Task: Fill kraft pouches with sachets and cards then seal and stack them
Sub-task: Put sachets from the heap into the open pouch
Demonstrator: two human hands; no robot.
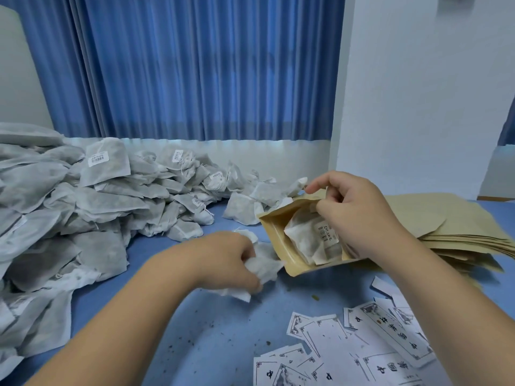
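A kraft pouch [281, 246] lies tilted on the blue table, its mouth open toward the left. Inside it sit white sachets [306, 238], one with a barcode label. My right hand [354, 215] pinches the pouch's upper rim and holds the mouth open. My left hand [234, 260] grips a bunch of white sachets [264, 267] just left of the pouch's mouth. A large heap of loose sachets [92, 196] covers the left of the table. Printed cards [348, 349] lie scattered at the front right.
A stack of flat kraft pouches [457, 227] lies at the right, behind my right wrist. Blue curtains and a white wall close off the back. Dark crumbs speckle the blue table [200, 338] between my arms.
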